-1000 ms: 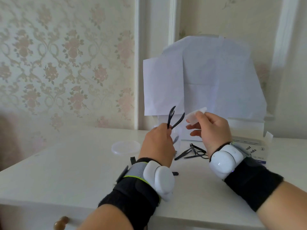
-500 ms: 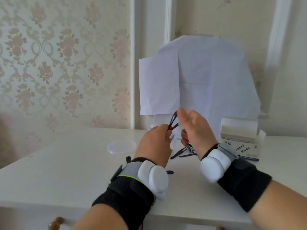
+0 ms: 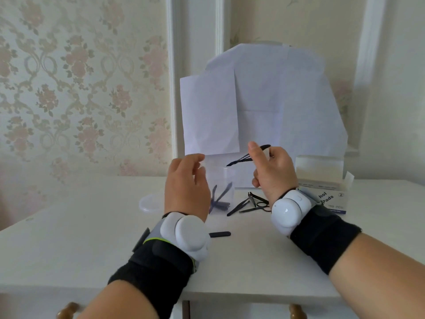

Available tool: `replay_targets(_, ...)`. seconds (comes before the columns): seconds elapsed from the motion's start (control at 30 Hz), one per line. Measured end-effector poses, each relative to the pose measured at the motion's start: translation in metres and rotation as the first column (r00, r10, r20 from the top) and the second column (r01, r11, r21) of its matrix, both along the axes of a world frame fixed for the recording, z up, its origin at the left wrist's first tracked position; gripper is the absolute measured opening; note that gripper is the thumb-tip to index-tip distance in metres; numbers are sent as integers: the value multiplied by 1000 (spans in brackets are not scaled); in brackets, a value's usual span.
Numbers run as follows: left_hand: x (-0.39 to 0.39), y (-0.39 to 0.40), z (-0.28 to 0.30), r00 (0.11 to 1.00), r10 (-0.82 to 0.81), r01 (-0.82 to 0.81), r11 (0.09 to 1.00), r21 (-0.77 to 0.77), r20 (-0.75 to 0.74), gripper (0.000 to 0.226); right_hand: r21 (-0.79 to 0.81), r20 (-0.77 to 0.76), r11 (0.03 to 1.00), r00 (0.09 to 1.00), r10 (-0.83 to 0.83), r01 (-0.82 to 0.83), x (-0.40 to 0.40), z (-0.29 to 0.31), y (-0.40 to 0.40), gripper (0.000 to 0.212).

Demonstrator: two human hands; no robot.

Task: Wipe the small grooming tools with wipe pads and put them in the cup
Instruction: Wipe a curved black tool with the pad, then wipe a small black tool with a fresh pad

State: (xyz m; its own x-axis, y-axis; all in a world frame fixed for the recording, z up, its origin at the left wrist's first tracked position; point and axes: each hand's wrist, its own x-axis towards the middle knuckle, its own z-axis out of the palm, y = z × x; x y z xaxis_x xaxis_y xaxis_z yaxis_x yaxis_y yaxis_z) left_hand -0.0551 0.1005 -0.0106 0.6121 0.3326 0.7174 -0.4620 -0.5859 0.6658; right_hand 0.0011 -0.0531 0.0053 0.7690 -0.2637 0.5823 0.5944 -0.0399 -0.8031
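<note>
White bench (image 3: 69, 245) carries everything. At its left lies a clear lid (image 3: 149, 202), and just right of it stands the clear cup (image 3: 222, 192), with dark tools already leaning inside. The left hand (image 3: 186, 187) hangs in front of the cup, fingers relaxed and holding nothing; half a second ago it gripped the black tool (image 3: 247, 155), so it has let go. That tool now sits in the right hand (image 3: 272, 171), pinched together with a white pad (image 3: 266, 154) above and right of the cup. The handover suggests the wipe is finishing and the tool can go into the cup next. Near the bench's front edge lies a black file (image 3: 219, 234). More tools (image 3: 250, 203) wait behind the right wrist, so the task seems only partly done. The pad box (image 3: 326, 187) stands open at the far right.
</note>
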Motion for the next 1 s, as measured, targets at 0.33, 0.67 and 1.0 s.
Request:
replay_targets(0.33,1,-2,-6,956,-57,98,987,131,-289,23,-419,-27,908,999,-43,28,10,-17,10,46)
replay_targets(0.67,4,0,-6,956,-23,57,992,109,-292,5,-380,-97,925,993,-73,31,12,-12,3,35)
replay_targets(1.0,7,0,-7,987,34,-16,993,117,-159,17,-775,-218,615,975,-44,-145,-15,0,0,13)
